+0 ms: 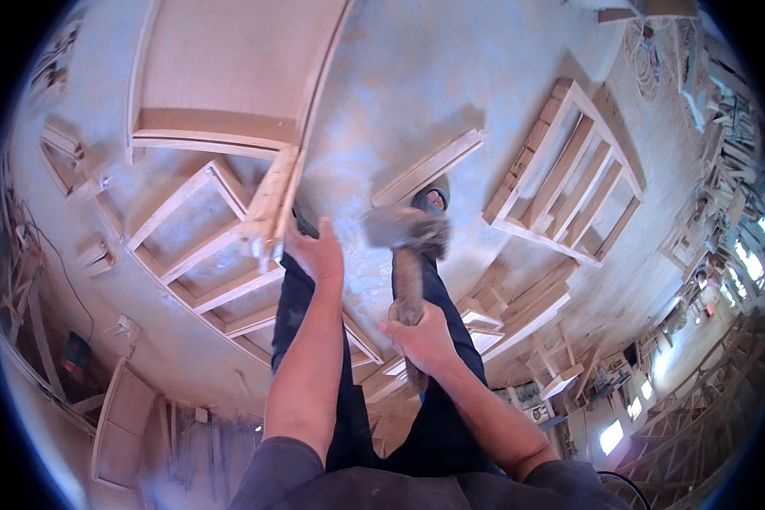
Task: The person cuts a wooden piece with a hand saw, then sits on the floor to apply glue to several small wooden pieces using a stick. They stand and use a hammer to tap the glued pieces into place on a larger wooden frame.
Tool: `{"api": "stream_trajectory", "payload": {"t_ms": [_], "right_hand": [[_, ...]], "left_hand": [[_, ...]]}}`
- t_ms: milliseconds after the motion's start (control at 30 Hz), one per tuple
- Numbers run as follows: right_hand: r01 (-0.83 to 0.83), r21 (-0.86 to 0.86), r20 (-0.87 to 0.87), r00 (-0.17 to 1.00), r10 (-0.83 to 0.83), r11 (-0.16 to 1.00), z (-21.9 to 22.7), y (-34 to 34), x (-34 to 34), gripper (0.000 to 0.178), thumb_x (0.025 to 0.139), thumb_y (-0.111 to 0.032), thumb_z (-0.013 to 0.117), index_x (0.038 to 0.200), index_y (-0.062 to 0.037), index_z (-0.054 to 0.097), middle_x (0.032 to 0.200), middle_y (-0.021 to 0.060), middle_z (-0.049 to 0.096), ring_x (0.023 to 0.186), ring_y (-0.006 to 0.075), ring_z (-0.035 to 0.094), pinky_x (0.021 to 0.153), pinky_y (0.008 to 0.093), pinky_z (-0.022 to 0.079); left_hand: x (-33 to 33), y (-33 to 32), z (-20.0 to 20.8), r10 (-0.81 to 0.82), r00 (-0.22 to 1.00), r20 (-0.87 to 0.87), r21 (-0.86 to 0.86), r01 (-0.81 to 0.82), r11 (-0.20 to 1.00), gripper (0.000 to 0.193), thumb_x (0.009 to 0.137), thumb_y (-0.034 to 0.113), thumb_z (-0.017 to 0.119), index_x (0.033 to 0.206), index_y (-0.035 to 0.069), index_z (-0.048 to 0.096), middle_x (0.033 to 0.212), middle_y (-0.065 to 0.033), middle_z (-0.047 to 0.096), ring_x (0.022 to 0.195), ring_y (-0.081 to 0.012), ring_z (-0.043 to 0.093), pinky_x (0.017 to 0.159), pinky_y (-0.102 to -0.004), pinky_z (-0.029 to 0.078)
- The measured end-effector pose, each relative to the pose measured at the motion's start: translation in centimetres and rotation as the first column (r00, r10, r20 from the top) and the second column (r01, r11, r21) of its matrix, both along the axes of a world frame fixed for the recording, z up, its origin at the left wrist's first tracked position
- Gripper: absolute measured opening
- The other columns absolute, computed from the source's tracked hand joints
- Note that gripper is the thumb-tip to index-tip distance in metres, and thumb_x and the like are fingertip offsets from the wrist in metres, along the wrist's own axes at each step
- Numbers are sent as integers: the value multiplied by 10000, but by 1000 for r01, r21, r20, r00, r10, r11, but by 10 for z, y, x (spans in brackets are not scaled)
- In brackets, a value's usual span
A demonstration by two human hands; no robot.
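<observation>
A hammer (409, 285) with a wooden handle is gripped in my right hand (425, 340), in front of my right thigh. Its heavy, dark head points away from me and is smeared by motion. My left hand (318, 255) is closed at the lower corner of a panelled wooden frame (216, 136), its thumb sticking up; the fingers are partly hidden behind the wood. The frame's narrow end (272, 200) stands up beside this hand, above my left leg. The hammer head is apart from the frame.
A slatted wooden frame (531, 217) lies on the floor at the right. Another ladder-like frame (191, 276) lies at the left. A short timber piece (429, 166) rests by my right foot. Stacked boards (518, 314) lie beside my right leg, and scrap wood piles up at far right.
</observation>
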State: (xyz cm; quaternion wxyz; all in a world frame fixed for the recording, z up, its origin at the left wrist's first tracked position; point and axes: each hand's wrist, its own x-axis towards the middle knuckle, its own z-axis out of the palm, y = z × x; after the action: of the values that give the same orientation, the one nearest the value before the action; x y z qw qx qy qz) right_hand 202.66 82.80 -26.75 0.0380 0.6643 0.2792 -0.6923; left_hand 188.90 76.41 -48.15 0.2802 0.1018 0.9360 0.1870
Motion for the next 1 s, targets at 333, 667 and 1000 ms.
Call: {"api": "stream_trajectory", "payload": {"t_ms": [333,667,1000], "right_hand": [[907,-377,217,286,-933,190,-77,16,101,185,931,-80,671,872,-102,497,605,23,443,485,181,461,512,368,427],[865,-320,72,429,-901,386,-80,21,117,136,920,-77,671,905,-103,538,610,8,438,471,158,460,471,347,424],[775,-249,-66,584,-809,580,5,27,90,422,955,-109,644,1335,-26,480,1116,203,705,982,281,706,879,394,568]], "left_hand": [[124,55,-136,-737,593,324,3,779,627,669,779,233,797,1323,-40,519,1300,-244,563,1280,-400,488,1065,-479,428],[102,112,-79,-568,309,763,45,851,523,534,668,266,832,1042,-90,692,967,-229,726,897,-342,720,798,-424,571],[31,103,206,-576,397,715,175,696,697,594,690,262,816,1169,-54,662,954,-201,734,860,-308,719,801,-387,559]]}}
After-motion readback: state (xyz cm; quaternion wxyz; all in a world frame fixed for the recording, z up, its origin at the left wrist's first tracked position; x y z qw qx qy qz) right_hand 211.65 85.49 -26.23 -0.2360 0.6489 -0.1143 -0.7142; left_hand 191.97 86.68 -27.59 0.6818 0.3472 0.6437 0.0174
